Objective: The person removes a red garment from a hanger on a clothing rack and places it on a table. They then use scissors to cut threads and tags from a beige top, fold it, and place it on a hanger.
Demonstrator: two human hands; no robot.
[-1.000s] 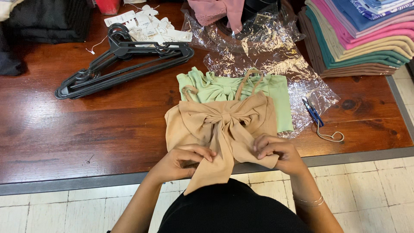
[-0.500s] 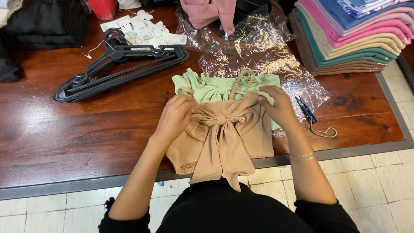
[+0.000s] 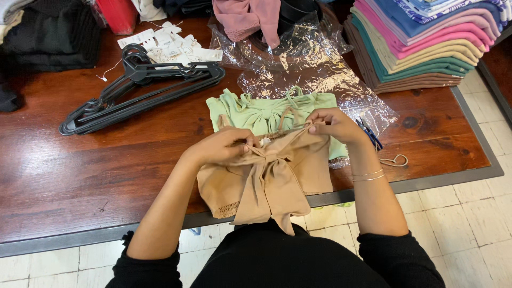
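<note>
A tan bow-front top (image 3: 266, 181) lies at the near edge of the wooden table (image 3: 80, 181), its tail hanging over the edge. My left hand (image 3: 224, 146) pinches the top's upper edge on the left. My right hand (image 3: 333, 125) grips the upper edge on the right. Under and behind it lies a light green top (image 3: 256, 109) of the same cut, resting partly on crinkled clear plastic wrap (image 3: 314, 74).
Several black hangers (image 3: 138, 90) lie at the left with white paper tags (image 3: 165, 48) behind them. A stack of folded coloured garments (image 3: 426, 42) stands at the back right. Blue-handled scissors (image 3: 370, 136) lie by my right wrist. Dark clothes (image 3: 48, 32) sit far left.
Both hands moved from the tan top's lower edge up to its upper edge and now pinch it there. The top has slid nearer the table's front edge.
</note>
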